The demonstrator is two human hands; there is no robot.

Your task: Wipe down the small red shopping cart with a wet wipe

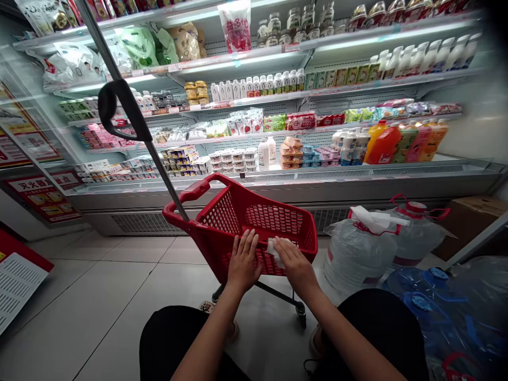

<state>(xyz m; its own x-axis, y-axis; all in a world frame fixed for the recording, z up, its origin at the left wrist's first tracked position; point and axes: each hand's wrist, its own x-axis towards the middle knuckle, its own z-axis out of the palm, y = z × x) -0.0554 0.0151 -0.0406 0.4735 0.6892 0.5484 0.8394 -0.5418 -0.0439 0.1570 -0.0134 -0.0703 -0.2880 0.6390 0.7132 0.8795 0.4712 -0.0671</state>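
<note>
In the head view a red plastic shopping cart (222, 203) stands in front of my knees, its basket walls full of small holes. My left hand (243, 262) has its fingers over the near rim of the basket, with the thumb on the outer side. To its right, my right hand (296, 267) presses a crumpled white wipe (275, 251) against the same rim. Part of the wipe is hidden under the fingers. A grey metal pole (159, 164) with a black loop handle (123, 108) rises from the cart's handle end.
Behind the cart runs a refrigerated shelf unit (254, 182) stocked with bottles, cups and packs. Large water jugs (357, 259) stand at the right, near a cardboard box (476, 211). Blue-capped jugs (424, 301) lie beside my right knee. A red and white vented box (19, 280) is at left.
</note>
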